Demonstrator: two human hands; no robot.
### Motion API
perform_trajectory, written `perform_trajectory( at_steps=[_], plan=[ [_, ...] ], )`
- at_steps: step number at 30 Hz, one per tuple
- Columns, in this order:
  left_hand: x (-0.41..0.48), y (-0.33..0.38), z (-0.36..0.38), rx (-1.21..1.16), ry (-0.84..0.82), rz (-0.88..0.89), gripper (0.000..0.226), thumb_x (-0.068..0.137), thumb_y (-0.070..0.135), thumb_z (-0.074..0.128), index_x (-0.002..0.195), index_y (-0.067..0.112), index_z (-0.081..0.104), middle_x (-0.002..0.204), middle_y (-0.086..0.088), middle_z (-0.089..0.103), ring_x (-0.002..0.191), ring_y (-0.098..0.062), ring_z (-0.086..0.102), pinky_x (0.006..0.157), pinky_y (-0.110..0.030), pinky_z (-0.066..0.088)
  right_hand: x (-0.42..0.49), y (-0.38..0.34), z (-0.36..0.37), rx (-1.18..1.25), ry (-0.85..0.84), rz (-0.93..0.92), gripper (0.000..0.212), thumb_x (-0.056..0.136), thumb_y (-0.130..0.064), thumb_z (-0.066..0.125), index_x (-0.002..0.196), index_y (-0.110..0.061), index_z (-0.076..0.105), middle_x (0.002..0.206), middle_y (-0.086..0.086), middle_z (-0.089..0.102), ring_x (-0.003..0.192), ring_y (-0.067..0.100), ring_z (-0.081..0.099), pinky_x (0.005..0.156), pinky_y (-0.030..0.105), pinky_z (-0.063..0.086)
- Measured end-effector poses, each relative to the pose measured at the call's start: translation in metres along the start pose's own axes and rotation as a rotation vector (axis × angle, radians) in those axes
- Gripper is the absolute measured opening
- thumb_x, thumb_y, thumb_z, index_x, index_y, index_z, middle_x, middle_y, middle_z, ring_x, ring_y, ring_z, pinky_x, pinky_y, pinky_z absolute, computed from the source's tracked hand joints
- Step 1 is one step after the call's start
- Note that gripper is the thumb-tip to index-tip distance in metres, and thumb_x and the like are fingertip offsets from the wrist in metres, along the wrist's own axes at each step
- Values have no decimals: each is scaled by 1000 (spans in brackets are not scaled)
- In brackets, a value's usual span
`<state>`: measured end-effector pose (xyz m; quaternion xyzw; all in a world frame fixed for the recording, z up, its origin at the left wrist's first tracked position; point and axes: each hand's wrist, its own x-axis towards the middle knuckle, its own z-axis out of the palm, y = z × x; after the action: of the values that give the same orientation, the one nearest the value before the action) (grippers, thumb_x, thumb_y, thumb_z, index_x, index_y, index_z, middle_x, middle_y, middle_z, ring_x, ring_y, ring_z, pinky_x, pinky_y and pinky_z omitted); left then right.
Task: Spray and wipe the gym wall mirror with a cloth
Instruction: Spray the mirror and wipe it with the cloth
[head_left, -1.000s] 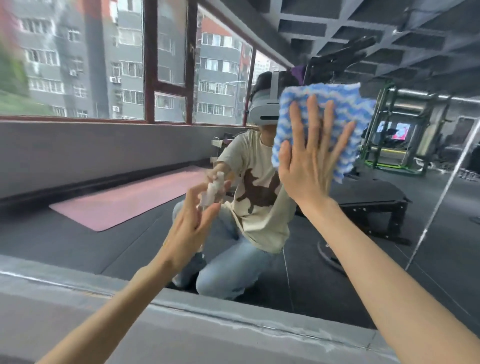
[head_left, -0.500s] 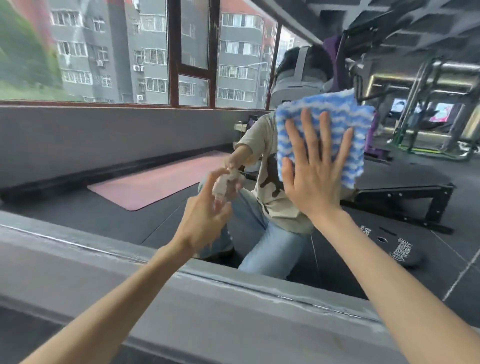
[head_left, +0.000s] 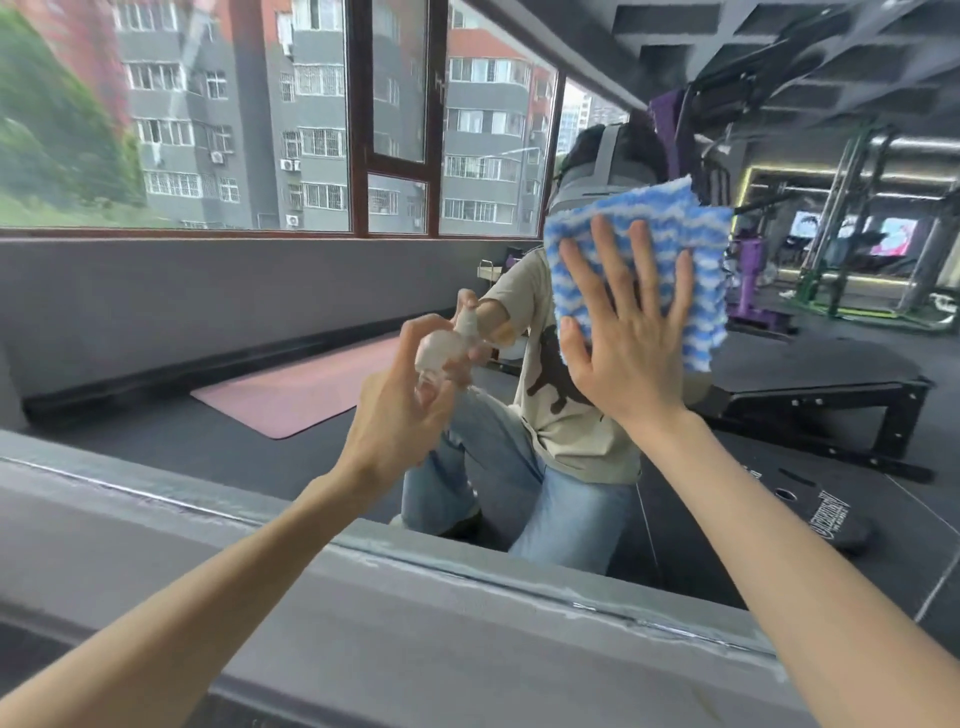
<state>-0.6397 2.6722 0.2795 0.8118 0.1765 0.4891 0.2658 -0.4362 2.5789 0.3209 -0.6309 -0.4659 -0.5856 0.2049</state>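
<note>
The wall mirror fills most of the view and reflects a kneeling person and the gym. My right hand lies flat with spread fingers on a blue-and-white striped cloth, pressing it against the glass at centre right. My left hand grips a small clear spray bottle with a white nozzle, held close to the mirror left of the cloth. The index finger curls over the bottle's top.
A grey ledge runs along the mirror's bottom edge in front of me. In the reflection are a pink mat, a black bench, windows and gym racks.
The view has shifted so the mirror's ledge sits higher and my hands lie more to the right. The cloth under my right hand has slid a little lower on the glass. The left hand still holds the bottle.
</note>
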Motion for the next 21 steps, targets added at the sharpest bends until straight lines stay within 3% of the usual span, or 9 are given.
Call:
perform_trajectory(
  at_steps=[4, 6, 10, 12, 14, 16, 19, 21],
  plan=[
    [0, -9, -4, -92, 87, -54, 45, 89, 4, 54, 110, 41, 38, 59, 9, 56, 42, -22, 46, 34, -32, 43, 25, -19, 6, 19, 39, 47, 52, 103, -40, 33, 153, -26, 31, 160, 4, 28, 148, 29, 21, 118, 54, 7],
    [4, -13, -4, -158, 150, -90, 46, 88, 1, 52, 116, 34, 39, 67, 1, 54, 40, -28, 49, 36, -31, 44, 27, -44, 18, 29, 45, 10, 50, 104, -37, 32, 153, -27, 31, 160, 3, 27, 148, 28, 21, 119, 53, 4],
    [5, -16, -11, -124, 169, -109, 52, 83, 0, 53, 121, 33, 40, 67, -11, 53, 43, -27, 52, 40, -38, 50, -63, -104, 54, -36, -167, -505, 55, 94, -25, 52, 148, -20, 39, 155, 6, 35, 145, 29, 24, 121, 50, -3],
    [4, -18, -17, -87, 120, -106, 54, 81, 3, 56, 122, 35, 39, 70, -11, 53, 54, -32, 53, 52, -49, 53, -116, -115, 57, -33, -345, -743, 45, 99, -17, 39, 143, -23, 50, 152, 0, 42, 144, 22, 31, 121, 47, -10],
    [1, -20, -21, -71, 59, -101, 54, 84, 1, 56, 123, 33, 39, 70, -7, 53, 55, -32, 52, 53, -52, 52, -109, -103, 55, -72, -312, -876, 43, 101, -21, 38, 143, -24, 49, 153, -1, 41, 143, 19, 33, 120, 47, -12],
    [-3, -21, -22, -85, 27, -114, 53, 85, -2, 53, 123, 33, 40, 68, -10, 54, 48, -41, 52, 43, -49, 50, -55, -83, 51, -147, -148, -731, 50, 98, -30, 48, 147, -24, 40, 155, 2, 36, 143, 21, 29, 121, 49, -5],
    [-4, -25, -22, -78, -2, -97, 55, 86, -2, 51, 121, 39, 38, 68, -14, 53, 45, -40, 52, 40, -42, 47, 20, -58, 34, -135, 59, -226, 51, 102, -41, 42, 151, -28, 34, 156, 0, 35, 144, 21, 31, 118, 49, 12],
    [-2, -24, -19, -55, -66, -65, 56, 87, 0, 51, 121, 42, 37, 70, -15, 54, 44, -37, 53, 37, -37, 46, -9, -63, 36, -106, 69, -163, 58, 102, -40, 43, 155, -28, 23, 159, 1, 29, 148, 21, 21, 119, 49, 8]
  ],
)
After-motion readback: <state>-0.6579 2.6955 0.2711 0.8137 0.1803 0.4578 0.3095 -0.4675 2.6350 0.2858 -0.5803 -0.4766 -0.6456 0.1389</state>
